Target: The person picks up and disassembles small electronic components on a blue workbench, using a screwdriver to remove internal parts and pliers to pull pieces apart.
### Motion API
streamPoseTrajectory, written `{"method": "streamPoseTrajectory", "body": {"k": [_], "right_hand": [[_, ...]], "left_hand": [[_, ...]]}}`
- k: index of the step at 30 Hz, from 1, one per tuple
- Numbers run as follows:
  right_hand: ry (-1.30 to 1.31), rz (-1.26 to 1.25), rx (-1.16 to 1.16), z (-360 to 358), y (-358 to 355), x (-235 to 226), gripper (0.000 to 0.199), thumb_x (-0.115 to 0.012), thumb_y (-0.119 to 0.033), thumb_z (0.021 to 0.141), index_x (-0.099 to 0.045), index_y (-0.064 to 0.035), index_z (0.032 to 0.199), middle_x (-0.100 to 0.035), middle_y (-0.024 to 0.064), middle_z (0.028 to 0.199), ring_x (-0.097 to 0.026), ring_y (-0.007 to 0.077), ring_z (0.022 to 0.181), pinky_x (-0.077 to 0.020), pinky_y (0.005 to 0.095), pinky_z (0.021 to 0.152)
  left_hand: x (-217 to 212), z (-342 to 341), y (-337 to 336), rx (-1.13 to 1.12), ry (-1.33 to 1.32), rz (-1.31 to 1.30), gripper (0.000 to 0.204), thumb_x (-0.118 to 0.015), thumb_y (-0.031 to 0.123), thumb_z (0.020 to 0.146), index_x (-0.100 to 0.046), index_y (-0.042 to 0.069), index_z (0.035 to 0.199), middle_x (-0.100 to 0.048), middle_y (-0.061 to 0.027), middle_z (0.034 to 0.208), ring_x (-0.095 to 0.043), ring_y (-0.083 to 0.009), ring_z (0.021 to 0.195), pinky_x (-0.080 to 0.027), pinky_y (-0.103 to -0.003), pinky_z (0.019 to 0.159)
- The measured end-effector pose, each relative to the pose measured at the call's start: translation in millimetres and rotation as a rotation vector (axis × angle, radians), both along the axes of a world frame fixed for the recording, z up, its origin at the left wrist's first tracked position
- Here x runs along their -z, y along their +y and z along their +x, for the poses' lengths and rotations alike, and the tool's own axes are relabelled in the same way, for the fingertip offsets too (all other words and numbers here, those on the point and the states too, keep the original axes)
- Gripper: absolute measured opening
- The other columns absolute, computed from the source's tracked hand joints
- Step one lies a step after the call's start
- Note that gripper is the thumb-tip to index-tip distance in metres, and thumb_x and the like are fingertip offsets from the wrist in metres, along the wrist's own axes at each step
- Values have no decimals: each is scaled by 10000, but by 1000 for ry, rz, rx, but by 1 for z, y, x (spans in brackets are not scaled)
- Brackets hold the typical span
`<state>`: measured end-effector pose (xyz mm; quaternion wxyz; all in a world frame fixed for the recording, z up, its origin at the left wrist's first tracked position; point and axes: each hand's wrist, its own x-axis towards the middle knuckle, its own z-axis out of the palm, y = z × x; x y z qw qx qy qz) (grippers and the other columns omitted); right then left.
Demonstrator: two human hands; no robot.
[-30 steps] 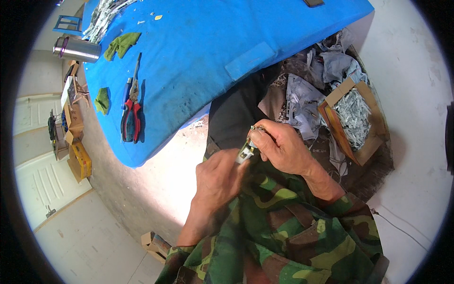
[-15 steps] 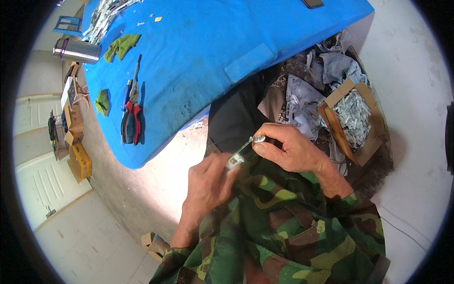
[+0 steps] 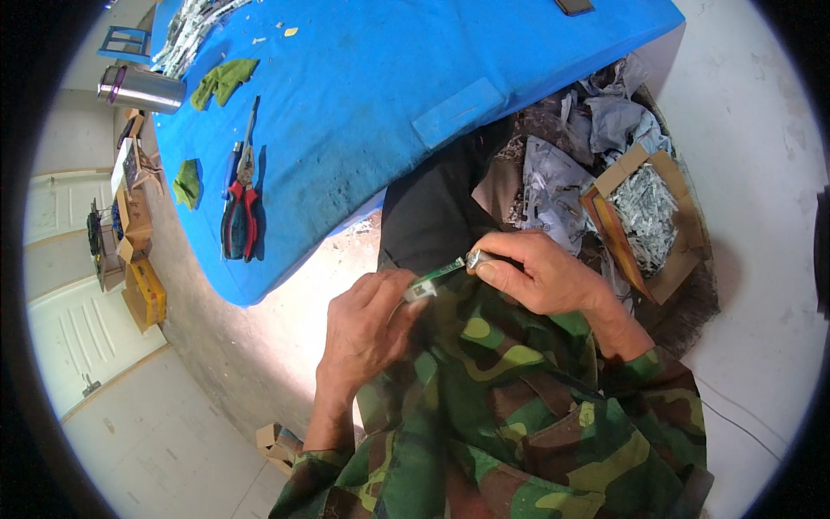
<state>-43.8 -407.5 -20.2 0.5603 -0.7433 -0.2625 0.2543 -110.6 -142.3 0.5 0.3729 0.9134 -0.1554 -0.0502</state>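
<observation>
Strip [image 3: 438,276]: narrow, green, silver-ended | left hand [image 3: 367,324], right hand [image 3: 536,277]: fingers pinch opposite ends

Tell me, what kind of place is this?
Probably a small workshop for taking parts apart: red-handled pliers lie on a blue-covered table, and a cardboard box holds silvery scrap pieces.

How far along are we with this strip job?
Done: a cardboard box already holds a heap of silvery scraps. In hand: the left hand and right hand pinch the ends of a thin green strip. Left: another silvery pile waits on the blue table.
</observation>
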Motion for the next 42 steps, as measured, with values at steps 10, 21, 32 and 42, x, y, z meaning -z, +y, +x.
{"method": "streamPoseTrajectory", "body": {"k": [10,21,32,42], "right_hand": [[-288,-179,18,0,-4,-12,156,-671,-180,913,-659,-37,975,-631,153,800,-654,392,768,-504,452,648],[-435,-207,179,-10,6,-7,176,-710,-112,883,-662,-13,1021,-625,108,826,-641,308,724,-500,400,620],[-202,8,136,-10,8,-1,212,-693,-68,918,-663,45,1096,-652,138,883,-643,275,751,-506,361,660],[-188,33,131,-13,12,-2,214,-715,-83,899,-676,-2,1093,-651,153,912,-664,342,775,-517,402,667]], "left_hand": [[-10,5,-1,70,-110,171,328,-768,71,791,-667,21,1099,-724,-142,1043,-708,-334,941,-583,-419,775],[-13,-3,-8,-6,-137,230,297,-761,77,798,-673,35,1079,-728,-130,1029,-717,-306,913,-586,-405,749],[-17,-5,-6,-97,343,-126,410,-815,194,845,-679,-8,1174,-738,-138,974,-714,-226,889,-566,-346,771],[-8,-1,-10,-160,685,-545,394,-692,345,975,-696,-8,1149,-724,-47,895,-647,-112,771,-502,-255,654]]}}
